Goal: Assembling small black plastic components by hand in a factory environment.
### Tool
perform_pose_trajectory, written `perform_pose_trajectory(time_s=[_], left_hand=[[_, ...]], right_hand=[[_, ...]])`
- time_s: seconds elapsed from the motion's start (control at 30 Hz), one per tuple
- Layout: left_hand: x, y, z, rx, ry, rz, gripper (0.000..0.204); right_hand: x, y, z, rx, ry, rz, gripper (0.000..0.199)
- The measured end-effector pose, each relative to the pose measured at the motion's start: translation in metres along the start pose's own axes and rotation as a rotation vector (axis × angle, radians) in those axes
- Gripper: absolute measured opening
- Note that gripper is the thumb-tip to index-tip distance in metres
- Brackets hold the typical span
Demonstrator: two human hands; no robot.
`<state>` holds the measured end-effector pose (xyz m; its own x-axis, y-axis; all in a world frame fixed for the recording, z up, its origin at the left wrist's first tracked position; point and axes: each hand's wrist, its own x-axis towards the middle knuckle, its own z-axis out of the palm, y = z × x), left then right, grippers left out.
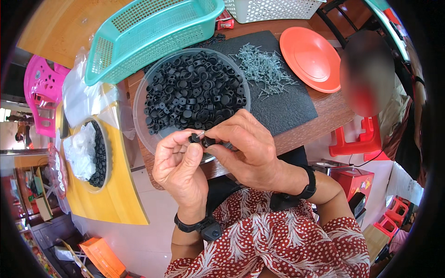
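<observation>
Between the fingertips of my left hand (180, 163) is a small black plastic cap (194, 137). A thin silver screw (201, 134) shows between the cap and my right hand (246, 147). My right thumb and fingers are closed around another black plastic piece (208, 141), partly hidden by them. Both hands meet above the near rim of a clear round tub (140, 121), which is heaped with black plastic caps (192, 92). Right of the tub, a loose pile of silver screws (265, 67) lies on a dark grey mat (289, 111).
A teal basket (153, 34) stands behind the tub, beside a white basket (273, 10). An orange plate (309, 59) lies at the back right, near another person. At left, a yellow table (123, 185) bears a second tub (105, 178) with plastic bags and black parts.
</observation>
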<state>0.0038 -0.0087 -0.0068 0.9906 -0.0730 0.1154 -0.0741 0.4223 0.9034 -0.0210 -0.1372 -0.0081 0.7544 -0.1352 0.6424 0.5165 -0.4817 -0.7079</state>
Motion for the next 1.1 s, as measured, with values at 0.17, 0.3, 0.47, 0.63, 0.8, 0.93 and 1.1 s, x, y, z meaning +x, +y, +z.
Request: perform_pose_trajectory(time_s=[0.17,0.3,0.47,0.63,0.8,0.93,1.1], left_hand=[[-0.001,-0.001,-0.002,-0.073,-0.007,-0.028,0.021],[-0.002,0.001,-0.001,-0.072,-0.013,-0.044,0.022],[-0.003,0.004,0.002,-0.029,0.016,-0.048,0.022],[-0.005,0.004,0.001,0.008,0.028,-0.055,0.024],[-0.007,0.006,0.001,0.058,0.013,-0.035,0.026],[-0.008,0.008,0.005,0.110,0.003,-0.014,0.027],[-0.009,0.009,0.004,0.186,-0.004,0.003,0.028]], right_hand=[[0.001,-0.001,-0.001,0.034,-0.019,-0.006,0.028],[0.001,0.001,-0.003,0.018,-0.015,-0.035,0.029],[0.003,-0.002,-0.006,0.095,-0.041,0.071,0.030],[-0.003,0.000,-0.014,0.234,-0.085,0.319,0.027],[0.004,-0.003,-0.023,0.833,-0.084,0.819,0.020],[0.005,0.000,-0.025,0.894,-0.124,0.878,0.021],[0.006,0.000,-0.026,0.904,-0.127,0.889,0.022]])
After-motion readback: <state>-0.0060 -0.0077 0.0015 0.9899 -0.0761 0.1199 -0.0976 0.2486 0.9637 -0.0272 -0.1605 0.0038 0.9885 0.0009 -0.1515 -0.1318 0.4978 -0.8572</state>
